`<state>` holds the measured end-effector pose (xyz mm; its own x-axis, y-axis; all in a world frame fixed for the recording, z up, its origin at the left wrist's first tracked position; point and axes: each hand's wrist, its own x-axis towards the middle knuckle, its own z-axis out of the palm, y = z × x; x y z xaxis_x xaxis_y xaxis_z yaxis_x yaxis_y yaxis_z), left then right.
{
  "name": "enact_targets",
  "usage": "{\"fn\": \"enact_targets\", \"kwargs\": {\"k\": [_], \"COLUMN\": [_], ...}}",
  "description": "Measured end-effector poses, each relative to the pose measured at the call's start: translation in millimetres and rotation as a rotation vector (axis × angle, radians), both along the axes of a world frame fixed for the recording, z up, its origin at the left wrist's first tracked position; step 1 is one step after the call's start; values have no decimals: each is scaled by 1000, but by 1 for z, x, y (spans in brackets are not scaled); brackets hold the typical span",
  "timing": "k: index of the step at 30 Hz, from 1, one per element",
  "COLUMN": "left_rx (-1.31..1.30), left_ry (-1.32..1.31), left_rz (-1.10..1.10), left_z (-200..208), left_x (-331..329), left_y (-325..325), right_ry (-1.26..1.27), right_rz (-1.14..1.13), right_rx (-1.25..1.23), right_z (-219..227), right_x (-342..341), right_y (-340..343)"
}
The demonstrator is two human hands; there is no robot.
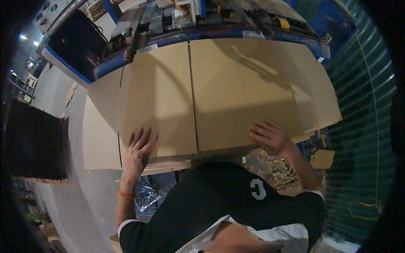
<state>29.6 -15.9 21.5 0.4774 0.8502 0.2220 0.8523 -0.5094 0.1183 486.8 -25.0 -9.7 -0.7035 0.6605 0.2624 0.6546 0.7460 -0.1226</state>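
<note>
A wide brown sheet of corrugated cardboard [244, 84] lies flat on top of a stack of similar sheets, with dark slots cut across it. My left hand [140, 147] rests on the near edge of the sheet, left of the long middle slot, its fingers spread. Farther right, my right hand [269, 137] lies on the same near edge, fingers stretched out over the board. Neither hand is wrapped around anything. Layered edges of the stack [168, 162] show beneath the top sheet, between the hands.
A blue-framed machine [211, 36] with rollers and metal parts runs along the far side of the stack. Green corrugated wall [358, 126] rises at the right. Cardboard scraps [276, 170] litter the floor near my right arm. A dark stack [36, 141] stands at the left beyond grey floor.
</note>
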Motion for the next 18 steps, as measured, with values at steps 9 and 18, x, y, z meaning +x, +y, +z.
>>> {"fn": "enact_targets", "kwargs": {"k": [9,18], "left_rx": [104,154], "left_ry": [-113,-20], "left_rz": [-5,318], "left_z": [-10,-17], "left_x": [9,29], "left_y": [68,216], "right_ry": [-212,-231], "right_rz": [-232,-550], "right_rx": [69,74], "right_z": [19,18], "right_x": [19,-10], "right_y": [106,224]}}
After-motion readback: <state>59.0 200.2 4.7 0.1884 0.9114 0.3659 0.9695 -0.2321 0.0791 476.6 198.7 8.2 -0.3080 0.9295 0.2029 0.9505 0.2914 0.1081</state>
